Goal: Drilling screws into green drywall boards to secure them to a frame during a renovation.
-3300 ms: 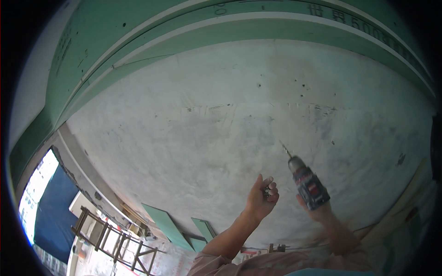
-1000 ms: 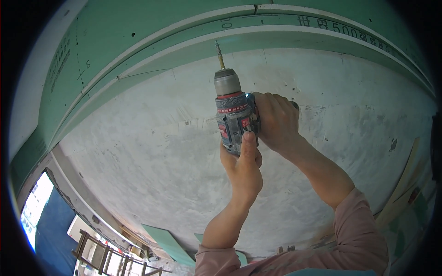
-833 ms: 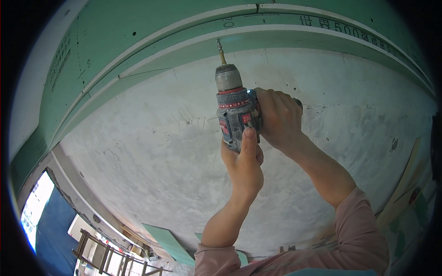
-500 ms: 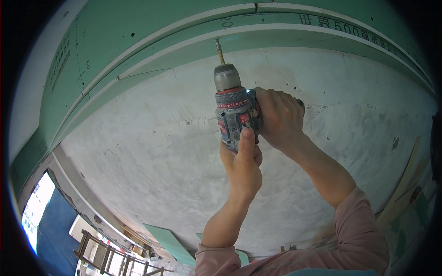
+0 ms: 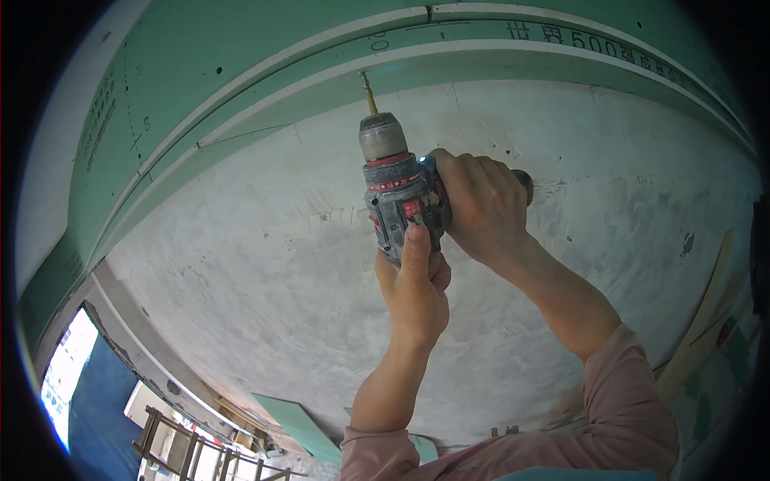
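A dusty black, red and grey cordless drill [image 5: 395, 192] is held up with its chuck toward the ceiling. A brass-coloured driver bit [image 5: 370, 96] sticks out of the chuck, its tip at the underside of a green plasterboard strip [image 5: 321, 92]; whether it touches cannot be made out. My right hand [image 5: 485, 204] is wrapped round the drill's handle, whose end shows past the knuckles. The rear of the drill body rests in my left hand [image 5: 415, 293], the thumb laid along its side. A small light glows beside the right hand's fingers.
Green plasterboard [image 5: 265, 48] with stepped white edges spans overhead. Behind the drill stands a rough grey plastered wall [image 5: 265, 321]. A wooden frame [image 5: 188, 453], a leaning green board [image 5: 297, 425] and a bright window [image 5: 68, 373] lie at lower left. Wooden strips [image 5: 698, 321] lean at right.
The drill and both hands have shifted slightly left in the picture. The bit tip sits a little farther left and lower along the strip. Both grips are unchanged.
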Tool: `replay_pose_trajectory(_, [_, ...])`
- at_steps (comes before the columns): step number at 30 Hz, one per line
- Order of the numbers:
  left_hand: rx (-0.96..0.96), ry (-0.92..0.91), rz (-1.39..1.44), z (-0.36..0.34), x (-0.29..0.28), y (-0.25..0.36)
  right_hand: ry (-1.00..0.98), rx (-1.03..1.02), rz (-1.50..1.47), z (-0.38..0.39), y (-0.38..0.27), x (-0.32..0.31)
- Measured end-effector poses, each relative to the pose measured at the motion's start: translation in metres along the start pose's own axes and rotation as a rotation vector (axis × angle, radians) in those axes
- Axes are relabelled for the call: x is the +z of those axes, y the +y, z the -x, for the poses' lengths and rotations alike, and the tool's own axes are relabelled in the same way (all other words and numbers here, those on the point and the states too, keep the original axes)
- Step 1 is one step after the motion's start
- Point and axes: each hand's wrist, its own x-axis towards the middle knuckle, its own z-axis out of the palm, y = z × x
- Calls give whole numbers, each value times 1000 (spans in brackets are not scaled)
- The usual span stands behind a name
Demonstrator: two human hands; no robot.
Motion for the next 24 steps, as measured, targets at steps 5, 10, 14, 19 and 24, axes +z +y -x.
replay_pose_trajectory(5, [-6, -11, 7, 1, -2, 0, -62, 2, -27, 1, 1, -3])
replay_pose_trajectory(10, [-19, -14, 22, 5, 2, 2, -10, -12, -15, -2, 1, -7])
replay_pose_trajectory(14, [-33, -27, 62, 1, -4, 1, -56, -19, 11, 0, 1, -7])
replay_pose_trajectory(19, [-46, -41, 69, 3, -2, 3, -47, -4, 9, -3, -2, -11])
replay_pose_trajectory(24, [-44, -40, 44, 3, -2, 5, -150, 35, 23, 1, -1, -11])
